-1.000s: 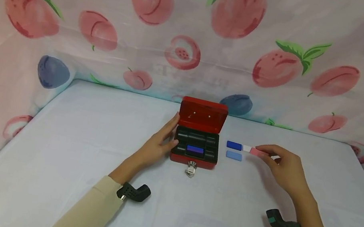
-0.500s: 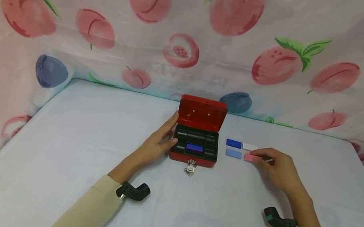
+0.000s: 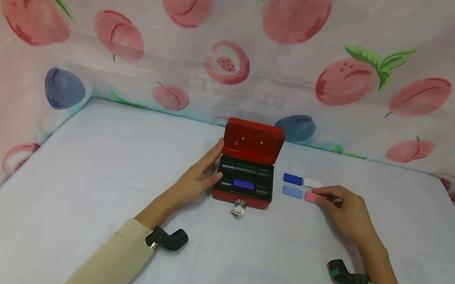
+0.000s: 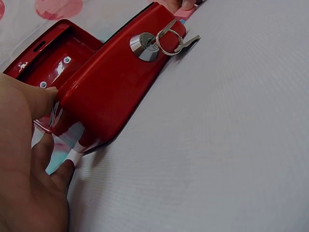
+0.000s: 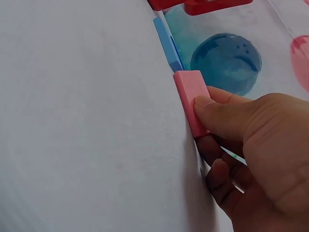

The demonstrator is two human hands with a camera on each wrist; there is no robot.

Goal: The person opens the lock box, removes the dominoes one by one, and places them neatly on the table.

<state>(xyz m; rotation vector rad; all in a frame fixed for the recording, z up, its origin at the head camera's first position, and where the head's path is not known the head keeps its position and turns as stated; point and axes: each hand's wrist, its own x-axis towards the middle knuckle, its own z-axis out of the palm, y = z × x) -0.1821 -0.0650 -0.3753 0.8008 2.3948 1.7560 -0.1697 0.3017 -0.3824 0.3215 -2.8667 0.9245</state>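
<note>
A red metal cash box (image 3: pixel 241 199) with a black tray (image 3: pixel 249 170) stands on the table, its red lid (image 3: pixel 253 141) raised. My left hand (image 3: pixel 199 172) rests against its left side, thumb at the tray's rim and fingers spread along the side. A small blue-and-purple block (image 3: pixel 243 185) lies in the tray's front middle compartment. My right hand (image 3: pixel 345 209) pinches a pink rectangular block (image 5: pixel 192 99) between thumb and fingers, right at the tabletop. Left of it lies a light blue block (image 3: pixel 292 192); behind are a dark blue block (image 3: pixel 293 179) and a white block (image 3: pixel 312 183).
Keys on a ring (image 4: pixel 169 42) hang from the lock (image 4: pixel 145 47) on the box's front. A white cloth covers the table (image 3: pixel 231 275). Behind it hangs a fruit-printed curtain (image 3: pixel 284 81), close to the table's back edge.
My right hand has brought the pink block toward me and slightly left, from beside the white block to the front row beside the light blue one. The left hand stays on the box.
</note>
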